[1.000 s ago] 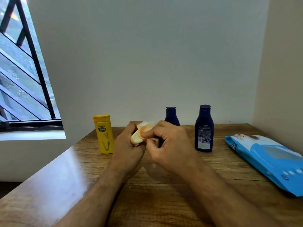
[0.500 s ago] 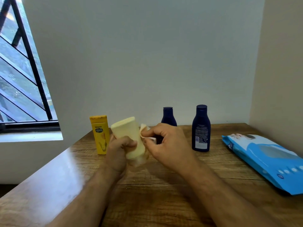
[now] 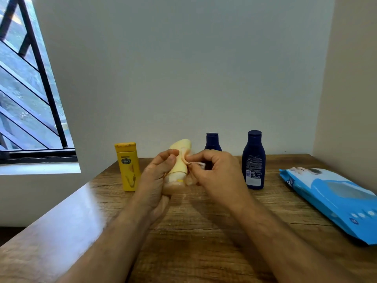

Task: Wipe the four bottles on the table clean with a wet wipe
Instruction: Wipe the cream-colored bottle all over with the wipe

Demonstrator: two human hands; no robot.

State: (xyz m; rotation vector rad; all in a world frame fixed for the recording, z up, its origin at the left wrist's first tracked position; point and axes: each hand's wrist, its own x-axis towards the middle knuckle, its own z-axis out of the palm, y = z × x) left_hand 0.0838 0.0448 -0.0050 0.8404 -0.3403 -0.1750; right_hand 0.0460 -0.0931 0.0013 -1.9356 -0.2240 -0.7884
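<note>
Left hand grips the cream bottle above the worktop; right hand pinches the wipe against it. Best turned steadily, covering every side.

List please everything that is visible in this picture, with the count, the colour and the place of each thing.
pale yellow bottle: 1, cream, held above the table centre, tilted
wet wipe: 1, whitish, pressed on the pale yellow bottle
yellow bottle: 1, yellow, upright, back left
dark blue bottles: 2, navy, upright at back; one partly behind the right hand, one further right
wipes pack: 1, blue, lying flat at right edge
table: 1, brown wood
window: 1, black bars, left wall
left hand: 1, grips the pale yellow bottle
right hand: 1, fingers pinch the wet wipe
</note>
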